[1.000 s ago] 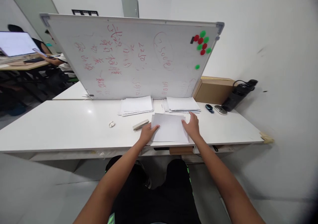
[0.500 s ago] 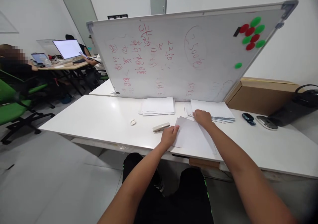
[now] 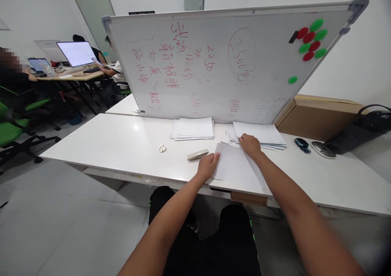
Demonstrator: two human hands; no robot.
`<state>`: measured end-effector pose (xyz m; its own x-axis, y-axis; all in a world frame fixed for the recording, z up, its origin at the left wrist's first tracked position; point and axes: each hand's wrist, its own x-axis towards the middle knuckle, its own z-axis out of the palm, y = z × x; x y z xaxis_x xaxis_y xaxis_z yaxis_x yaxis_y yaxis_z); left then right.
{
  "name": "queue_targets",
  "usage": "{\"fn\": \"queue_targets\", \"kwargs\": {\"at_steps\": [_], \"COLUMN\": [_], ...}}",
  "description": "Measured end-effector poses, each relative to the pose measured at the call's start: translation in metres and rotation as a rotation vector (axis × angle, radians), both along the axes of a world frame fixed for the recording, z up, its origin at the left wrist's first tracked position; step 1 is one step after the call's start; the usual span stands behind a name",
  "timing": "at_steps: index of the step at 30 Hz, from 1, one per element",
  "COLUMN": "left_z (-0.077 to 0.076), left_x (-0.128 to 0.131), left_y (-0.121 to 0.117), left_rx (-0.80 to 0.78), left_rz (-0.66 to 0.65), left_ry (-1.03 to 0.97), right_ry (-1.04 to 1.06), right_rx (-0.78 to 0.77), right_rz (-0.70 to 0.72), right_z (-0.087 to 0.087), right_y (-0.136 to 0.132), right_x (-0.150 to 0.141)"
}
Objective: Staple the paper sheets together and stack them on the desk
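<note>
Several loose sheets of white paper [image 3: 236, 168] lie on the desk in front of me, slightly fanned at the left edge. My left hand [image 3: 208, 164] is closed on that edge, thumb on top. At the far right corner, my right hand [image 3: 249, 144] has its fingers curled round the sheets; its fingertips are partly hidden. Just behind it is a stack of paper [image 3: 259, 132], close to the knuckles. A light-coloured stapler [image 3: 197, 154] rests beside my left hand. Farther back stands another paper stack [image 3: 194, 128].
A whiteboard [image 3: 220, 72] with red writing and magnets stands along the back of the white desk [image 3: 100, 141]. To the right are a cardboard box [image 3: 314, 119], a computer mouse [image 3: 324, 149] and a dark bag [image 3: 356, 131]. A small white curled object [image 3: 162, 148] lies left. People sit at another table.
The head view has shifted slightly. Both hands keep nearly the same place on the sheets, and the stapler and stacks have not moved on the desk.
</note>
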<state>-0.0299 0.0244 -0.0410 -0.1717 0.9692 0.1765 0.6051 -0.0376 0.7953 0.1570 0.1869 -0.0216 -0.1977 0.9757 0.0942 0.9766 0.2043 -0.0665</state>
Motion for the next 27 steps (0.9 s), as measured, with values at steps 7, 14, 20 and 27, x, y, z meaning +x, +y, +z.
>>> {"fn": "queue_targets", "kwargs": {"at_steps": [7,14,20,27], "left_z": [0.002,0.001,0.001,-0.003], "left_x": [-0.001,-0.003,-0.003,-0.003], "left_y": [-0.001,-0.001,0.0,0.001], "left_rx": [0.005,-0.02,-0.009,-0.006], "left_rz": [-0.018,-0.004,-0.021,-0.019], "left_ry": [-0.04,-0.09,-0.103,-0.081], "right_ry": [0.038,0.179,0.326,0.51], "right_rx": [-0.036,0.006,0.027,0.028], "right_rz": [0.017,-0.077,-0.146,-0.206], "right_z": [0.002,0.004,-0.001,-0.002], "right_y": [0.0,0.002,-0.001,-0.001], "right_x": [-0.003,0.001,0.002,0.007]}}
